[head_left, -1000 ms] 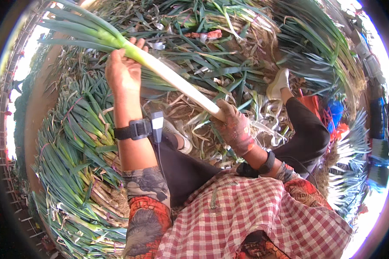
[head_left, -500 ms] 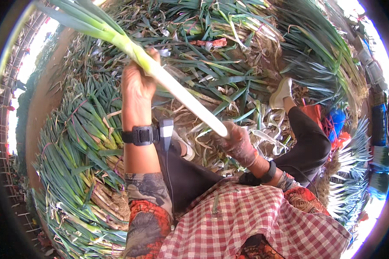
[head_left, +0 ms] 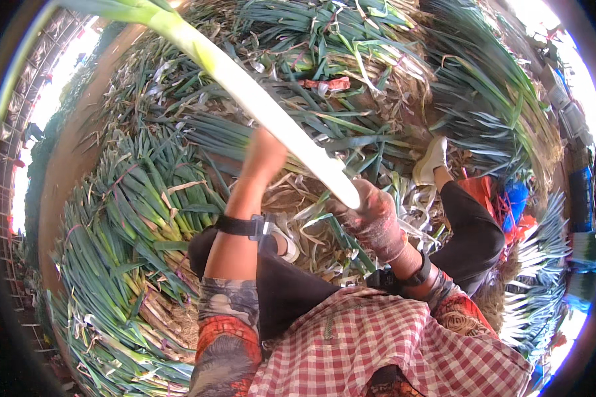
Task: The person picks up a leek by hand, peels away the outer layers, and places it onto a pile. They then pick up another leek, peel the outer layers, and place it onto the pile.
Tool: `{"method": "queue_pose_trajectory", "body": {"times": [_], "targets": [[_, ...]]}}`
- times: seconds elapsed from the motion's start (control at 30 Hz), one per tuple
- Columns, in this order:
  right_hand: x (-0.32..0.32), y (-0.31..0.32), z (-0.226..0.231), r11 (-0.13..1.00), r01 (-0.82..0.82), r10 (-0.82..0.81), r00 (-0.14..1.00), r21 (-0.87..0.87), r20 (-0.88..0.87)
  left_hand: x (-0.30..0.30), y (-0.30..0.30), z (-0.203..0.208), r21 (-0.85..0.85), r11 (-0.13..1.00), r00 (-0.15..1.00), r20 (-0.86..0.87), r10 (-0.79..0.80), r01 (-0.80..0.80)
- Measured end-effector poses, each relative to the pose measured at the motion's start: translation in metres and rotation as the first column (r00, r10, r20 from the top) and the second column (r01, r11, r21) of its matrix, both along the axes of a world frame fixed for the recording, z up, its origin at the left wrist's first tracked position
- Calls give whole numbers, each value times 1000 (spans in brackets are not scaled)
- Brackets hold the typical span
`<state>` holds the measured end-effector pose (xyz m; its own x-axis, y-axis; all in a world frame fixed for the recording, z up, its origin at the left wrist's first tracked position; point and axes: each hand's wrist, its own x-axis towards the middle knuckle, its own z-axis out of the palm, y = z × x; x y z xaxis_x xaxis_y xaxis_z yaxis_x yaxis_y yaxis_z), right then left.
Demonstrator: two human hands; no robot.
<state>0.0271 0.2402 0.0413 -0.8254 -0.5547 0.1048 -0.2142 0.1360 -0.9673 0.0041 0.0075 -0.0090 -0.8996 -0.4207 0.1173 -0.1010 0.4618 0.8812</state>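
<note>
A long green onion (head_left: pixel 265 116) slants across the view, its white stalk clean and its leafy top running out past the upper left edge. My right hand (head_left: pixel 376 221), in a thin, dirt-dusted glove, is closed around the white root end. Behind the stalk, near its middle, is my left hand (head_left: pixel 266 155), bare and smeared by motion; its fingers are hidden, so their grip does not show. Stripped leaves and peelings (head_left: pixel 311 225) litter the ground below both hands, between my legs.
Bundled green onions (head_left: pixel 132 205) are heaped along the left. More piles lie at the far side (head_left: pixel 338 33) and far right (head_left: pixel 490 86). White-stalked peeled onions (head_left: pixel 533 284) lie at the right, near a blue bag (head_left: pixel 515 198) and red plastic (head_left: pixel 477 192).
My left hand has slid down toward me and to the right from the onion's upper part. The onion has risen nearer the view, and my right hand has shifted slightly right.
</note>
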Motion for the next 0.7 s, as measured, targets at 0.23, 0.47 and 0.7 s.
{"method": "queue_pose_trajectory", "body": {"times": [0.23, 0.47, 0.7], "targets": [[-10, 6, -36, 927, 330, -140, 747, 179, -650, 29, 17, 98, 572, 762, 710, -669, 219, 304], [-5, 0, -51, 896, 325, -82, 791, 302, -606, 27, 0, 75, 612, 739, 802, -272, 531, -282], [-5, 0, -61, 878, 350, -110, 812, 326, -573, 27, 4, 76, 457, 788, 822, -185, 539, -413]]}}
